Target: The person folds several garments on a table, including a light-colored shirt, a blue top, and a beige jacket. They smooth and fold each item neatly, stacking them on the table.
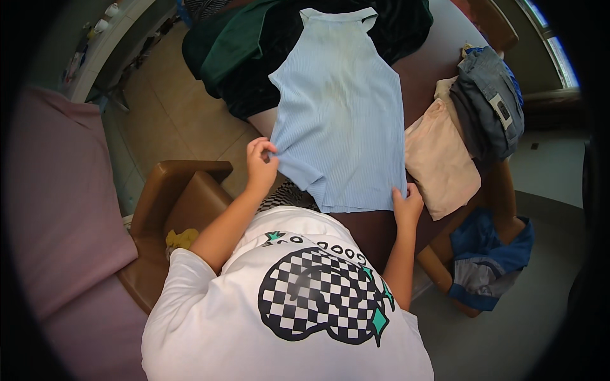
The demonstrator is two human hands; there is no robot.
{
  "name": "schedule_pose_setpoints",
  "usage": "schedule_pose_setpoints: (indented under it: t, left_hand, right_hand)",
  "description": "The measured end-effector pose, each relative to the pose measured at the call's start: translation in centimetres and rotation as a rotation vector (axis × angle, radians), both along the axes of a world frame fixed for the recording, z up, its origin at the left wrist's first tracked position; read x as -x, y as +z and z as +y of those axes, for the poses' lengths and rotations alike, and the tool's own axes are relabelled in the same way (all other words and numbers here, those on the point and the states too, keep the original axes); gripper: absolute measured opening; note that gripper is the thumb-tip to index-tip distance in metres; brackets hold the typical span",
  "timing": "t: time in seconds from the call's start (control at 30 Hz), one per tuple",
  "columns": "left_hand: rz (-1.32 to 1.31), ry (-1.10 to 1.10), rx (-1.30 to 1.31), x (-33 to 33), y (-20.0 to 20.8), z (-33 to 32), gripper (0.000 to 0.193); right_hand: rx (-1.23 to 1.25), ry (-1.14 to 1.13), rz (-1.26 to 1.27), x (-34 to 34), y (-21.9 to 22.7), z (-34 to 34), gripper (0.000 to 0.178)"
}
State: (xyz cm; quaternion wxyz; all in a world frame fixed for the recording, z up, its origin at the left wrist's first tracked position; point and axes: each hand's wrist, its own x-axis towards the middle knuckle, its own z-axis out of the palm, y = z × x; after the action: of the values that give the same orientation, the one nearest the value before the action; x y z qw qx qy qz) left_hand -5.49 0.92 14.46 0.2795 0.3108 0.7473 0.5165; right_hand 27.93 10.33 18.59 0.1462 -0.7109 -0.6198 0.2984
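Observation:
A light blue ribbed sleeveless top (343,120) lies spread out in front of me, its collar at the far end and its hem toward me. My left hand (262,164) pinches the top's left side edge, where the lower left corner is folded over. At the lower right corner, my right hand (408,202) grips the hem between thumb and fingers. Dark green velvety cloth (238,47) lies under the top's far part.
To the right sits a pile of folded clothes, with a beige garment (445,162) and grey trousers (489,95). Blue and grey clothing (489,260) hangs over a chair at the lower right. A brown chair (184,197) stands left, near a pink cloth (63,190).

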Motion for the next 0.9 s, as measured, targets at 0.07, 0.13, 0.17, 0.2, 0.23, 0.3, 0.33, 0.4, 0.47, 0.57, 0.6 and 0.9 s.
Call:
schedule_pose_setpoints:
  t: [0.07, 0.13, 0.17, 0.2, 0.23, 0.3, 0.33, 0.4, 0.47, 0.57, 0.6, 0.9]
  left_hand:
    - [0.017, 0.131, 0.096, 0.3, 0.1, -0.6, 0.024]
    - [-0.312, 0.174, 0.174, 0.0, 1.1, -0.7, 0.023]
    - [-0.478, 0.196, 0.212, -0.3, 1.9, -0.6, 0.025]
    - [-0.643, 0.218, 0.250, -0.7, 2.2, -0.6, 0.028]
    - [-0.593, 0.180, 0.332, -1.0, 2.1, -0.7, 0.033]
    - [-0.653, 0.009, 0.326, -1.2, 2.0, -1.2, 0.041]
    - [-0.681, -0.077, 0.326, -1.4, 2.3, -1.3, 0.045]
    - [-0.671, -0.098, 0.337, -1.7, 3.3, -1.4, 0.047]
    - [-0.663, -0.142, 0.288, -2.2, 4.4, -1.5, 0.045]
    - [-0.725, -0.231, 0.215, -3.0, 7.1, -1.0, 0.047]
    - [-0.771, -0.230, 0.168, -3.5, 7.4, -0.7, 0.048]
    - [-0.761, -0.708, -0.011, -8.5, 8.6, 2.7, 0.038]
  right_hand:
    - [-0.096, -0.017, 0.069, -0.6, 0.0, -0.5, 0.024]
    - [-0.099, -0.007, 0.102, -1.0, -0.4, -0.8, 0.021]
    - [-0.110, 0.004, 0.109, -0.9, -0.2, -0.9, 0.021]
    - [-0.120, 0.015, 0.117, -0.9, -0.1, -1.0, 0.021]
    - [-0.141, 0.014, 0.141, -0.8, -0.1, -1.2, 0.020]
    - [-0.183, 0.013, 0.190, -0.5, 0.0, -1.4, 0.019]
    - [-0.193, -0.003, 0.230, -0.2, 0.3, -1.5, 0.019]
    - [-0.210, -0.037, 0.311, 0.3, 1.6, -1.6, 0.018]
    - [-0.213, 0.011, 0.183, 0.0, 1.6, -1.8, 0.026]
    - [-0.460, 0.229, -0.277, 0.4, 1.4, -2.2, 0.047]
    - [-0.490, 0.314, -0.218, 1.1, 2.0, -2.4, 0.052]
    - [-0.266, 0.386, 0.507, 10.3, 4.1, -6.0, 0.071]
